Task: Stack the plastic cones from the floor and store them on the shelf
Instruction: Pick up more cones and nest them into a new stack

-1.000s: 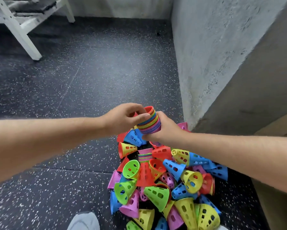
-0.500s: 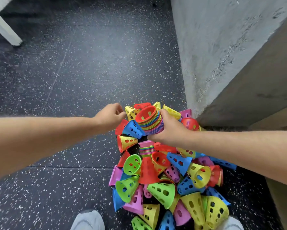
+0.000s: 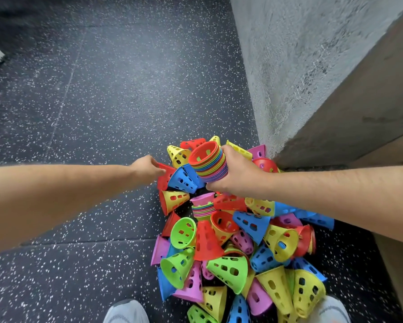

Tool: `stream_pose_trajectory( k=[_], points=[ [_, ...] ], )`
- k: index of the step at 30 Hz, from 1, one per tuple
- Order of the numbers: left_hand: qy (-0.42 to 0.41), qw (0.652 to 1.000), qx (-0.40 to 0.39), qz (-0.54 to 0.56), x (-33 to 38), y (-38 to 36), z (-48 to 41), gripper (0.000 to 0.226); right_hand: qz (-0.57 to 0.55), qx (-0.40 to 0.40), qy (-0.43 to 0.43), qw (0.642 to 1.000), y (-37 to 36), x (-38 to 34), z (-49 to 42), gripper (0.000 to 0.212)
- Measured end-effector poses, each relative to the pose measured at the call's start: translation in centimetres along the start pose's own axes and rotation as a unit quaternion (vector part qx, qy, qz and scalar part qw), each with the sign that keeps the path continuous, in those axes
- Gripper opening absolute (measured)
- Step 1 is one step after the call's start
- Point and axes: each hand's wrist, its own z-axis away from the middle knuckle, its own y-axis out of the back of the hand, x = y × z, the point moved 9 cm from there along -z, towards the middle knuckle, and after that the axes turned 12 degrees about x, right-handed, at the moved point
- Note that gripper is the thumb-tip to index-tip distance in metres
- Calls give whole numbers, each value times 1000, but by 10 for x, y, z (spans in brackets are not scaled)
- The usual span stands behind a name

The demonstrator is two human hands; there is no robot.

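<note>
- Hold the rainbow stack of plastic cones (image 3: 208, 163) steady over the floor pile (image 3: 228, 266), right hand (image 3: 241, 174) fingers clamped round it.
- Grab the red plastic cone (image 3: 164, 178) with the left hand (image 3: 147, 167); fingers there: cannot tell.

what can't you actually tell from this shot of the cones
- Head view: whether the left hand grips the red cone or only touches it; the hand's back hides its fingertips.
- Head view: how many cones the held stack has; the right hand covers its lower part.
- The shelf: outside the frame.
- The left shoe and right shoe: cut off by the bottom edge.
</note>
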Motion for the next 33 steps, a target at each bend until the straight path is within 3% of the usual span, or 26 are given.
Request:
stream_pose_trajectory(
  k=[4,6,9,11,15,20,24,29,33],
  points=[
    [0,1000,1,15,-7,-2,0,40,2,-6,9,1000,2,-7,3,73],
    [-60,997,25,-33,2,3,4,47,5,-10,13,1000,3,-7,5,73],
    [-215,961,17,-170,24,2,12,30,3,-10,17,1000,6,-4,7,72],
    [-238,952,15,-190,27,6,14,22,3,-6,18,1000,6,0,8,73],
    [-248,959,71,-118,44,37,25,18,-2,-11,11,1000,4,2,7,70],
    [-216,958,170,81,65,88,68,17,-4,-12,6,1000,5,-12,10,64],
    [-234,940,170,178,73,89,108,16,9,-18,10,1000,2,-21,14,63],
    [-239,915,241,218,74,105,129,14,13,-29,2,999,-1,-18,22,68],
    [-252,904,202,280,90,105,133,11,11,-28,0,1000,3,-15,27,68]
  ],
)
